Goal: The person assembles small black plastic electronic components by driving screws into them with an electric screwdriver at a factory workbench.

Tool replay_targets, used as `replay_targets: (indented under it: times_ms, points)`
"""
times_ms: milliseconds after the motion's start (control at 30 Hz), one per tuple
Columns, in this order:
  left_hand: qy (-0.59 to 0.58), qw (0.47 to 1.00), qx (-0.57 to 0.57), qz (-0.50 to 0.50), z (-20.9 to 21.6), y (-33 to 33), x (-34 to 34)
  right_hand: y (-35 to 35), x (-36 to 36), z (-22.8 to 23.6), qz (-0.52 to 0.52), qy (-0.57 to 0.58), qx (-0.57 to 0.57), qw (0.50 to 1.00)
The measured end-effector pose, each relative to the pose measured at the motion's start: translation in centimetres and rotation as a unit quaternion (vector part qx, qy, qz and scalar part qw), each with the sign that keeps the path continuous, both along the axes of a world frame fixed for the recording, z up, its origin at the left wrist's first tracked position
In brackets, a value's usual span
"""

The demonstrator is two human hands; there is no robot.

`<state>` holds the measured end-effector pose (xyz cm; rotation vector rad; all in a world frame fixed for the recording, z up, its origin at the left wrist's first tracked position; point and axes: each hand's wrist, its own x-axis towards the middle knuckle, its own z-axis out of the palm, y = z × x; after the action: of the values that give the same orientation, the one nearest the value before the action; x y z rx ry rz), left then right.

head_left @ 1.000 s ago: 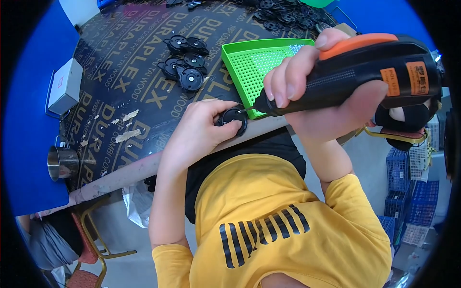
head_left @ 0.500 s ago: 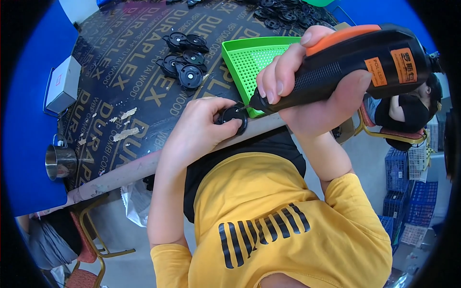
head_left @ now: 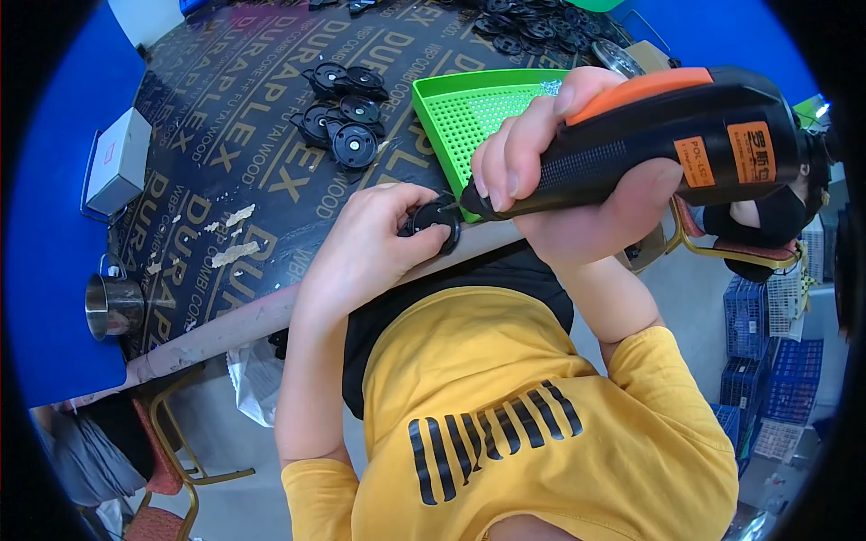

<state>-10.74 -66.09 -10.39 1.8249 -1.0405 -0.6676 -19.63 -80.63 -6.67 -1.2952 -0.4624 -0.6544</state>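
At the table's near edge, my left hand (head_left: pixel 374 239) pinches a round black plastic part (head_left: pixel 437 236) between thumb and fingers. My right hand (head_left: pixel 577 180) is wrapped round a black electric screwdriver (head_left: pixel 622 144) with an orange trigger lever and orange labels. The tool lies slanted, its narrow nose pointing down-left, with the bit at the upper side of the round part. Whether the bit is seated in a screw cannot be made out. Just beyond the tool stands a green perforated tray (head_left: pixel 431 117), partly hidden by my right hand, with small silvery pieces (head_left: pixel 550 87) in it.
Several similar black parts (head_left: pixel 354 144) lie beyond my left hand, and a larger heap (head_left: pixel 523 27) sits at the far side. A white box (head_left: pixel 119 162) and a metal cup (head_left: pixel 114 305) stand at the left. At right, a seated person's arm (head_left: pixel 747 213) shows near stacked blue crates (head_left: pixel 745 320).
My right hand and the screwdriver have shifted slightly left, with the tool's rear end lower. The left hand and round part have moved a little left too, grip unchanged.
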Motion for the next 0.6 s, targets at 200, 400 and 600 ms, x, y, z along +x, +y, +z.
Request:
replay_targets:
  times_ms: [200, 400, 600]
  points:
    - [-0.019, 1.000, -0.014, 0.007, -0.3, 0.0, -0.1, 0.4, -0.3, 0.2, -0.045, 0.053, -0.033, 0.997]
    - [-0.028, 0.999, -0.019, 0.012, -0.5, 0.0, -0.2, 0.4, 0.0, -0.1, -0.052, 0.046, -0.011, 0.998]
    - [0.031, 0.999, -0.001, 0.020, -0.6, 0.1, 0.0, -0.8, 0.8, 0.5, -0.014, -0.073, 0.031, 0.997]
